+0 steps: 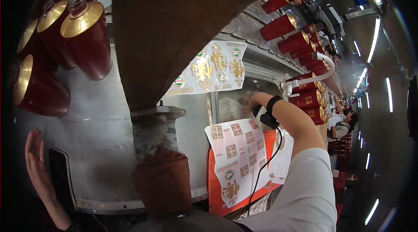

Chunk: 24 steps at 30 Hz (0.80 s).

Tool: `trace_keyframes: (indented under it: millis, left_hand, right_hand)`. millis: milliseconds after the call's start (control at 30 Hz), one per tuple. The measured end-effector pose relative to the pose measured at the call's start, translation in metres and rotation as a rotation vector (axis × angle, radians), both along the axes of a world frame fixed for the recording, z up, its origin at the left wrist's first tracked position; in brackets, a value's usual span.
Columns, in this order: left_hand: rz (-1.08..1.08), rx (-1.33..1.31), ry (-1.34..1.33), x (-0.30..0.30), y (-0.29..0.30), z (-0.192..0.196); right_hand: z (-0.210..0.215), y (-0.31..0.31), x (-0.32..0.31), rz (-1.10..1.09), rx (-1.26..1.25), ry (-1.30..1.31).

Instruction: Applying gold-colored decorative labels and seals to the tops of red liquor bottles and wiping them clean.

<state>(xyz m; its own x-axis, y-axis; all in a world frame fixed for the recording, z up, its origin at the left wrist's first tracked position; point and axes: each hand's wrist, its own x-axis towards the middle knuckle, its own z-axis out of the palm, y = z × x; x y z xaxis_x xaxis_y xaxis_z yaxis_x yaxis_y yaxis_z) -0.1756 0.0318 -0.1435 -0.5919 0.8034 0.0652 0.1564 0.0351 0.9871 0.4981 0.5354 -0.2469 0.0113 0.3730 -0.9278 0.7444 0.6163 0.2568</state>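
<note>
My left hand (37, 162) lies flat and empty at the lower left, fingers spread, on the grey metal bench (100, 136) beside a flat black slab (61, 177). My right arm, in a white sleeve with a black wrist strap and cable, reaches forward to a shiny metal plate (230, 105). My right hand (255, 99) rests at that plate's far edge; its fingers are mostly hidden. A white label sheet with gold signs (213, 70) lies just beyond it. A second label sheet (237, 153) lies on an orange tray (213, 188) under my forearm.
Several dark red bottles with gold caps (85, 36) stand at the upper left; more (296, 40) run along a line to the right. A large brown shape (174, 23) fills the top centre, with a brown cloth (163, 184) below. Other people work at the far end.
</note>
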Motion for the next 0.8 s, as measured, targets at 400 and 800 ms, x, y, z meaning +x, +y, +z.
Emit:
trace_keyframes:
  millis: [400,800]
  left_hand:
    - [0.038,0.005,-0.035,-0.007,-0.009,0.002]
    - [0.017,-0.007,0.009,-0.010,-0.006,-0.001]
  right_hand:
    - [0.025,-0.021,-0.024,-0.039,-0.046,0.017]
    - [0.028,-0.021,-0.005,-0.077,-0.061,-0.054]
